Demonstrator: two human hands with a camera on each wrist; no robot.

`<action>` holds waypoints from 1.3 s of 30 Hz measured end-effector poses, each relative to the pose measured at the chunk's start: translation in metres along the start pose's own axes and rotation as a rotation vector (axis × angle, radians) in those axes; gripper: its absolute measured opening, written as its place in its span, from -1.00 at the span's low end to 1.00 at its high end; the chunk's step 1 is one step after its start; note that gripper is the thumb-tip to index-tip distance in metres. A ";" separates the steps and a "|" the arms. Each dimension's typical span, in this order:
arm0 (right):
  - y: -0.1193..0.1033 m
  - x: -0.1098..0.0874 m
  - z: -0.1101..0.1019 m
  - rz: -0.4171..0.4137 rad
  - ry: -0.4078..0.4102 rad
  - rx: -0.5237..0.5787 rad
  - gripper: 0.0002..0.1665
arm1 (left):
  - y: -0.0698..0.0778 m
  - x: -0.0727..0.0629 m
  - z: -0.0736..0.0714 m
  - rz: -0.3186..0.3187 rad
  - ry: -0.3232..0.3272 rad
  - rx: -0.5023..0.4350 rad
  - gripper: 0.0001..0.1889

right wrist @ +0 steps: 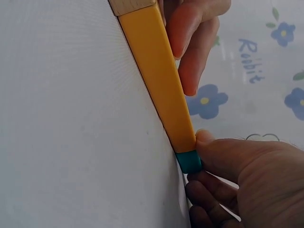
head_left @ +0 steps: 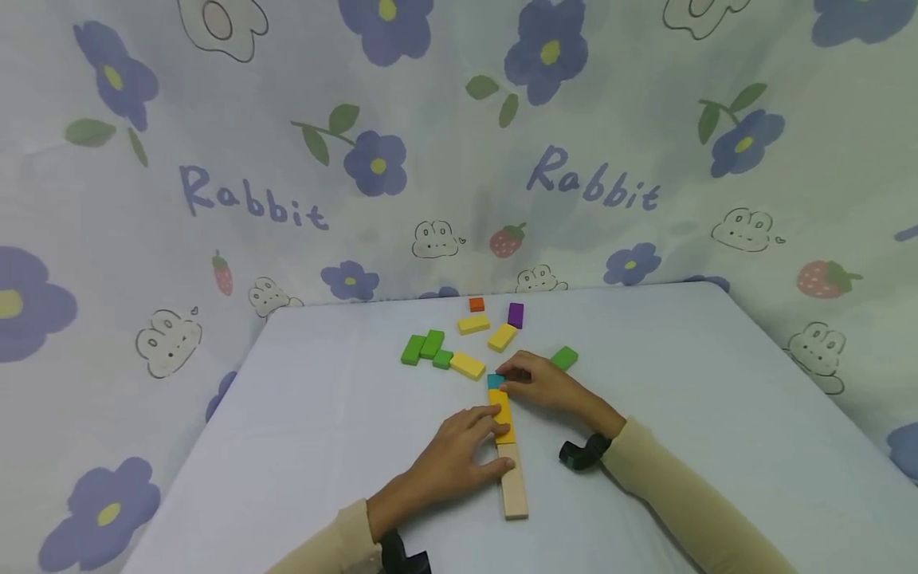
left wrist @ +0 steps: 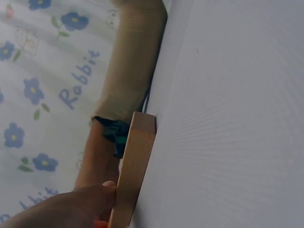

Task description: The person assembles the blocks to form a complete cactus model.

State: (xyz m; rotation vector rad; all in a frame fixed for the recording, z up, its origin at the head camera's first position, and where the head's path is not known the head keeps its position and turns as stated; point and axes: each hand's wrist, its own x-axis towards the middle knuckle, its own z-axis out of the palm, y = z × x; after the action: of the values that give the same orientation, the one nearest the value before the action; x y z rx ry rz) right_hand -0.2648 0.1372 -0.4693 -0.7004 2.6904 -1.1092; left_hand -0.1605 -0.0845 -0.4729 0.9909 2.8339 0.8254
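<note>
Behind the far edge of a table covered in smooth white cloth [head_left: 323,446] hangs a pale fabric backdrop printed with purple flowers and "Rabbit" lettering [head_left: 445,104]. Two arms in tan sleeves [head_left: 688,486] reach over the tabletop, each wearing a black wrist device [head_left: 584,453]. The left hand [head_left: 459,446] lies over a row of blocks end to end, its fingers apart: the thumb touches a long natural-wood block [head_left: 513,494], while fingertips rest on the orange-yellow rectangular block [head_left: 505,418] that meets it. The right hand [head_left: 545,383] is at the row's far end, thumb and index finger clamped on a small teal block [head_left: 495,381], set against the orange-yellow one.

Beyond the row lie the loose pieces. Three pale yellow rectangular blocks [head_left: 468,366] sit apart from one another, the nearest close to the teal block. Two green rectangular blocks [head_left: 413,349] lie side by side to the left, and another green rectangular block [head_left: 565,358] is partly hidden behind the right hand. A purple rectangular block [head_left: 515,315] stands farther back. Smallest are a green square block [head_left: 442,359], beside the nearest yellow one, and an orange-red square block [head_left: 476,304], near the far edge.
</note>
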 end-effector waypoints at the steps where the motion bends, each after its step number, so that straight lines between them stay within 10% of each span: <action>1: 0.001 0.000 0.000 -0.001 0.001 -0.003 -0.66 | 0.000 0.000 0.000 0.000 0.001 0.002 -0.51; 39: 0.002 0.000 -0.003 -0.039 -0.019 0.011 -0.66 | 0.008 0.001 -0.006 -0.044 -0.038 0.010 -0.53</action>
State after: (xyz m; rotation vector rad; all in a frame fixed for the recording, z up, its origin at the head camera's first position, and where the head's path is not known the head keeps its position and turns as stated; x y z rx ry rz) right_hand -0.2662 0.1407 -0.4687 -0.7605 2.6633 -1.1198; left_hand -0.1582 -0.0812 -0.4641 0.9319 2.8199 0.7811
